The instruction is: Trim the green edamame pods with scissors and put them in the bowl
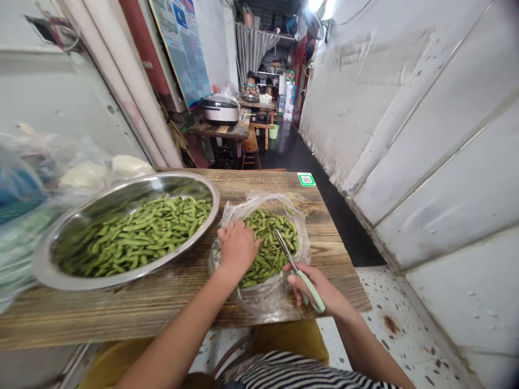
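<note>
A clear plastic bag (304, 229) lies spread open on the wooden table, filled with green edamame pods (265, 256). My left hand (237, 246) is over the bag's left side, fingers curled down against the pods; whatever they hold is hidden. In my right hand (314, 286) is a pair of scissors (310, 292) with pale green handles. Its metal blades point up and left over the pods and look nearly closed. To the left stands a wide steel basin (208, 189) holding many more edamame pods (150, 235).
Plastic bags with pale contents (85, 174) crowd the table's left end. A green QR-code sticker (306, 179) marks the far right corner. Beyond are a rice cooker (220, 111) on another table, a bench, and a person (251, 84) at the back. A white wall runs along the right.
</note>
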The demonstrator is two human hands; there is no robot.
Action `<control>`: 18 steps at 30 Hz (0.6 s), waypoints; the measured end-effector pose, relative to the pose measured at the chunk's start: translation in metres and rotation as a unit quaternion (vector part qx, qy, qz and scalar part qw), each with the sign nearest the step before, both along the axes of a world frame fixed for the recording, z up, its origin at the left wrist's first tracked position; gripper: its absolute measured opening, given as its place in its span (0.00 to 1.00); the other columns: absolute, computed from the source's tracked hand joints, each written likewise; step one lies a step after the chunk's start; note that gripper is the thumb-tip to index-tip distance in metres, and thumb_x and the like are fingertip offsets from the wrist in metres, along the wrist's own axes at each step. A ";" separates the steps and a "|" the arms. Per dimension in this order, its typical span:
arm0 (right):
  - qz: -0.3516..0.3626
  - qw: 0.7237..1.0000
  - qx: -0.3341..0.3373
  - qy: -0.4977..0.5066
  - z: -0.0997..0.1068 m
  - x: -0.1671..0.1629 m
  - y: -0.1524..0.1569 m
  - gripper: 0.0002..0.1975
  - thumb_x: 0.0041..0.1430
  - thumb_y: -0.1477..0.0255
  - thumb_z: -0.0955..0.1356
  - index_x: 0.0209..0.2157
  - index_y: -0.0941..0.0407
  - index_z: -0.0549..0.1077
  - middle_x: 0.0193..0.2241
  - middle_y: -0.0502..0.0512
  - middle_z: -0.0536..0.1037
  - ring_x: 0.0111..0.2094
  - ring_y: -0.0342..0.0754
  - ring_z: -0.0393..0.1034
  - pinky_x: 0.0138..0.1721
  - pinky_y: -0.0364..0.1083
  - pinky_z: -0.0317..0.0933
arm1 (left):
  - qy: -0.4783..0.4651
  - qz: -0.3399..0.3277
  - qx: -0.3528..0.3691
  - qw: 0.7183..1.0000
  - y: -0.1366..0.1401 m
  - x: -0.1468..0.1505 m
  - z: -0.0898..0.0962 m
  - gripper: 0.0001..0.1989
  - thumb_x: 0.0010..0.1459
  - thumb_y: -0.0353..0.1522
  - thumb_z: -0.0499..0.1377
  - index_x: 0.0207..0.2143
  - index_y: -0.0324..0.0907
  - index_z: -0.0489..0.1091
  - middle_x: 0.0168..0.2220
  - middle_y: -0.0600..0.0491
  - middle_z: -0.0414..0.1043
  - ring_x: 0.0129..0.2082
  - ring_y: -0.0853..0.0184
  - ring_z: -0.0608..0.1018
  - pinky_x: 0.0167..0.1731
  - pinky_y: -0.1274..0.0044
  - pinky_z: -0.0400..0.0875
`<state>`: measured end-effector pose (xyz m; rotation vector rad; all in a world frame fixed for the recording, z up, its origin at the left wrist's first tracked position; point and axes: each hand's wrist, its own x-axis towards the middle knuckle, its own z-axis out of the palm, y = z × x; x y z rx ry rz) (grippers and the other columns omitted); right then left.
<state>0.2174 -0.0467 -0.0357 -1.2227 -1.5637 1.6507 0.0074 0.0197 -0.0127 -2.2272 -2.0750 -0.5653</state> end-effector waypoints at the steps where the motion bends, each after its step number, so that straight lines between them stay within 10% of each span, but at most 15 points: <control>1: -0.001 1.000 -0.001 0.002 0.000 -0.001 0.000 0.24 0.56 0.53 0.66 0.44 0.58 0.67 0.15 0.42 0.64 0.15 0.40 0.61 0.19 0.39 0.60 | 0.008 0.004 -0.004 1.000 -0.003 0.001 -0.002 0.11 0.53 0.36 0.57 0.28 0.39 0.76 0.37 0.41 0.73 0.44 0.48 0.70 0.43 0.58 0.61; 10: 0.032 0.999 0.002 -0.036 0.000 -0.004 -0.002 0.25 0.57 0.55 0.66 0.48 0.59 0.66 0.16 0.43 0.64 0.16 0.39 0.60 0.17 0.38 0.56 | -0.363 -0.072 -0.084 0.925 -0.022 -0.007 -0.001 0.14 0.55 0.40 0.55 0.33 0.43 0.78 0.35 0.53 0.80 0.36 0.63 0.78 0.38 0.75 0.68; 18: 0.052 0.990 0.090 -0.095 0.005 -0.012 -0.002 0.23 0.57 0.55 0.66 0.45 0.59 0.69 0.20 0.45 0.64 0.20 0.39 0.57 0.21 0.38 0.53 | -0.431 -0.081 -0.131 0.889 -0.034 -0.010 0.001 0.17 0.53 0.43 0.55 0.27 0.40 0.77 0.20 0.56 0.72 0.20 0.70 0.69 0.23 0.79 0.62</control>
